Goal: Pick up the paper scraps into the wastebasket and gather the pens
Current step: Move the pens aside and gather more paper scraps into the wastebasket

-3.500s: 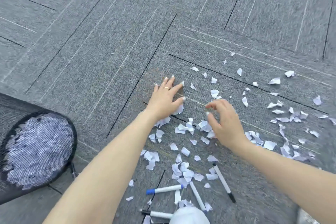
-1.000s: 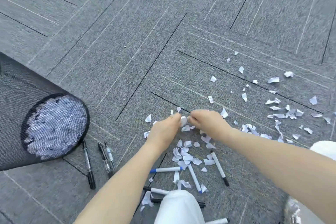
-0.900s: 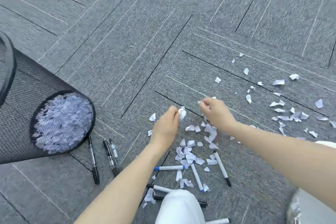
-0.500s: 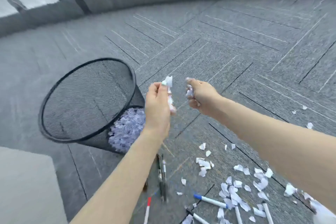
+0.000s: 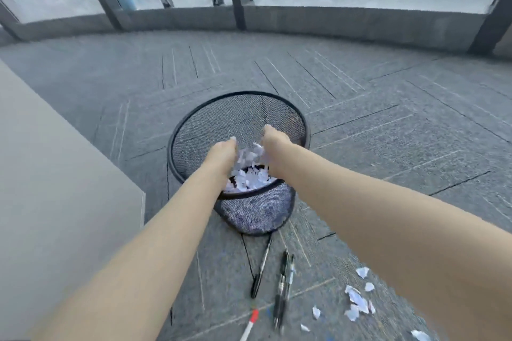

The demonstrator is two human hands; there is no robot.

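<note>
I hold left hand and right hand over the wastebasket; grips unclear, scraps between; I should release low, inside its rim

Black wire-mesh metal wastebasket; white crumpled paper scraps; matt grey ribbed carpet; glossy plastic pens.

Grey carpet floor, mesh wastebasket standing, black pens and paper scraps lying nearby

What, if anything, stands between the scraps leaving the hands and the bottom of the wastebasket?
Nothing visible: both hands, left and right, are over the wastebasket mouth, with loose paper scraps between them above the pile inside.
</note>
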